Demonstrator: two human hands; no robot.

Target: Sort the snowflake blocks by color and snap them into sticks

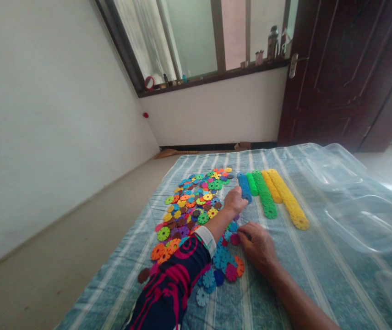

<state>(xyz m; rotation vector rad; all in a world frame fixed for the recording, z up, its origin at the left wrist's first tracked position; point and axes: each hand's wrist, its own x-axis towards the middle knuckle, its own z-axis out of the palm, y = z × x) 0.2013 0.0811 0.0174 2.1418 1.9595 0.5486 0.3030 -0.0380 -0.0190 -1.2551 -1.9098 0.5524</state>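
A pile of coloured plastic snowflake discs point(191, 208) lies spread on a blue striped cloth point(285, 275). Beside it lie stacked rows of discs: a blue row point(244, 185), a short green row point(251, 183), a long green row point(264, 195), a short yellow row point(271, 187) and a long yellow row point(288, 199). My left hand point(234, 201) reaches forward with its fingers curled at the near end of the blue row. My right hand point(258, 243) rests on the cloth, fingers pinched on a magenta disc point(234, 239) at the pile's edge.
Clear plastic containers point(364, 206) sit on the cloth at the right. A dark wooden door point(347, 73) stands behind, next to a window sill point(216, 75) with bottles and small items. A white wall and bare floor point(79, 238) lie to the left.
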